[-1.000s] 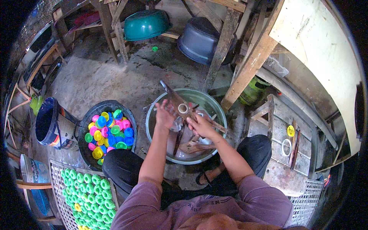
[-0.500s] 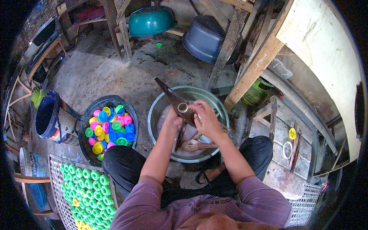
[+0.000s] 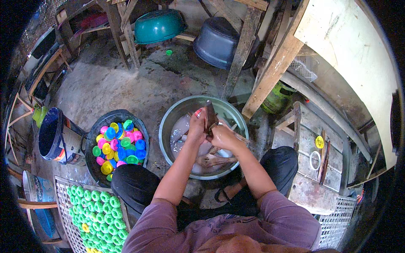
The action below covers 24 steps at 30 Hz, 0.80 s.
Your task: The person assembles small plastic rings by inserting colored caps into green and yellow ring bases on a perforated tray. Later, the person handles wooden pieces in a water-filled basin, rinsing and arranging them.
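Observation:
Both my hands are over a wide grey-green basin [image 3: 168, 121] on the floor between my knees. My left hand [image 3: 196, 128] is closed round one side of a dark brown, wooden-looking tapered piece [image 3: 211, 116], its narrow end pointing away from me. On the other side my right hand [image 3: 224, 137] is closed against the piece, low down, its fingers partly hidden. Cloudy water stands in the basin, with pale rounded objects and another brown wooden-looking piece [image 3: 215, 160] lying in it under my right wrist.
On the left stand a black tub [image 3: 93, 166] of colourful plastic cups, a dark bucket [image 3: 52, 137] and a crate with rows of green ring-shaped pieces [image 3: 96, 206]. A low wooden bench [image 3: 314, 192] is on the right. Upturned teal [image 3: 158, 27] and dark [image 3: 221, 44] basins lie beyond, beside wooden posts.
The brown tapered piece has turned from slanting up-left to nearly straight away from me. Its round opening no longer shows. My right hand has moved lower and closed up; the view has shifted slightly.

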### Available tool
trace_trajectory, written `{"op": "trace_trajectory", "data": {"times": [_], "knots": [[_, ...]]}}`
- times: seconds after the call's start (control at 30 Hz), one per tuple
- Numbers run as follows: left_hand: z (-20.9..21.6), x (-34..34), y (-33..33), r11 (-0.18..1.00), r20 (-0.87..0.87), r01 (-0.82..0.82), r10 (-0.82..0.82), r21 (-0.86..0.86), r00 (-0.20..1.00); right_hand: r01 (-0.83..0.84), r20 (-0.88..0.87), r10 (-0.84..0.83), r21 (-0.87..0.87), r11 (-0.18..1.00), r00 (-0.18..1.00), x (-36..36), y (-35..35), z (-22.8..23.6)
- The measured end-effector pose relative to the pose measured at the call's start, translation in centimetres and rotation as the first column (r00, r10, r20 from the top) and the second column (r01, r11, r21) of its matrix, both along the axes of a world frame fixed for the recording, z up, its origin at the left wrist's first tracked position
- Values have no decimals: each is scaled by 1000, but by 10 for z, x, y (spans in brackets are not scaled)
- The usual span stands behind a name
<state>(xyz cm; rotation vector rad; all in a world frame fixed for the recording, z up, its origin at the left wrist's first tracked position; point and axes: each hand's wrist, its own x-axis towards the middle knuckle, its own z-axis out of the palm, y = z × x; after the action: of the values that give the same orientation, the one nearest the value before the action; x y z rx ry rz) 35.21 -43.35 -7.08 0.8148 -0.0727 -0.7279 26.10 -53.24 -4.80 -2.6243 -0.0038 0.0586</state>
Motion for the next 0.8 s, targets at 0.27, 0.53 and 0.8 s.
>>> {"op": "trace_trajectory", "data": {"times": [0.27,0.53,0.8], "knots": [[10,-6,1,995,100,-77,71,56,992,148,-294,21,539,830,956,-5,7,4],[32,20,25,976,220,92,-136,198,966,186,210,-150,-162,969,966,0,2,-8],[38,19,33,956,360,288,-288,53,887,-25,198,-52,367,930,979,-9,-4,4]]}}
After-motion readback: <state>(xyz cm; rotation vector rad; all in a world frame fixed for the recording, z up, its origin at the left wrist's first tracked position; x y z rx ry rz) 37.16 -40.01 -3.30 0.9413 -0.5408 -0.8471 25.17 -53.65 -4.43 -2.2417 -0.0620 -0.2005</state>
